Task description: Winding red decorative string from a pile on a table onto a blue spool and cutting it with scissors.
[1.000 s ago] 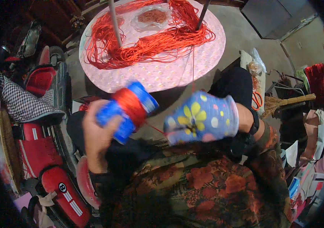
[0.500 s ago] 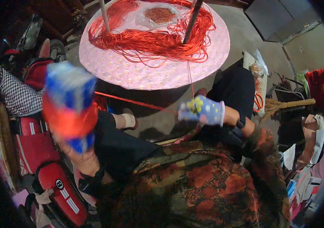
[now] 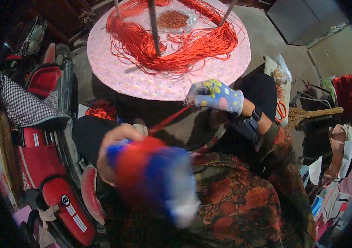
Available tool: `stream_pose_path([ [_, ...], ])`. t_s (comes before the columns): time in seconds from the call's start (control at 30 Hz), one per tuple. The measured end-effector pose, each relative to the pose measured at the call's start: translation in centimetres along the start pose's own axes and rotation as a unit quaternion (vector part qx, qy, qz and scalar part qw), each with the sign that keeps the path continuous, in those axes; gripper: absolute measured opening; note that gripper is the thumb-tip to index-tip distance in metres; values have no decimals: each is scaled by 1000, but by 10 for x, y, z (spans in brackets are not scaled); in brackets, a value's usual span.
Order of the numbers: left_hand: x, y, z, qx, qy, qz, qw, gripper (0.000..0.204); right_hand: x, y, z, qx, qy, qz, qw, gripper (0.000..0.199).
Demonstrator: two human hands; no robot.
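In my bare left hand [image 3: 106, 159] is a blue, white-ended spool [image 3: 165, 173], blurred by motion, with red cord wound round its middle. A taut stretch of red cord [image 3: 170, 120] runs from it to my right hand [image 3: 217, 98]. That hand wears a blue flowered glove, its fingers closed on the cord, near the front edge of the round table [image 3: 122, 80]. On the pink tablecloth lies a large loose skein of red cord [image 3: 176, 53], looped around several upright rods [image 3: 153, 27].
A clear bag of thin brownish loops [image 3: 172, 19] lies inside the skein. To the right are orange-handled scissors [image 3: 281, 111], a straw broom [image 3: 314, 113] and a shiny red bundle [image 3: 347, 101]. A red-seated vehicle [image 3: 66, 211] with a checked cover [image 3: 29, 101] stands left.
My left hand has swung the spool from the upper left down toward my lap, tipping it over. The gloved right hand has moved up to the table edge. The skein and rods have turned.
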State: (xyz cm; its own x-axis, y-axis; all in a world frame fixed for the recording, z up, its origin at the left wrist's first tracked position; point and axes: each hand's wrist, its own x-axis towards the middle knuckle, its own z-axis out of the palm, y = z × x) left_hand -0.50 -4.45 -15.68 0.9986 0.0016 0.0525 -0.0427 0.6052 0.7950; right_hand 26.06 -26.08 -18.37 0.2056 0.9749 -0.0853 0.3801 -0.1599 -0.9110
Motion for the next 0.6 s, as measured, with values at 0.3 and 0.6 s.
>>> stream_pose_path([
  [0.3, 10, -7, -21, 170, 322, 124, 923, 57, -33, -66, 36, -243, -151, -63, 956, 15],
  [0.6, 25, -19, 14, 148, 16, -85, 985, 50, 13, -56, -14, -51, -24, -104, 993, 26],
])
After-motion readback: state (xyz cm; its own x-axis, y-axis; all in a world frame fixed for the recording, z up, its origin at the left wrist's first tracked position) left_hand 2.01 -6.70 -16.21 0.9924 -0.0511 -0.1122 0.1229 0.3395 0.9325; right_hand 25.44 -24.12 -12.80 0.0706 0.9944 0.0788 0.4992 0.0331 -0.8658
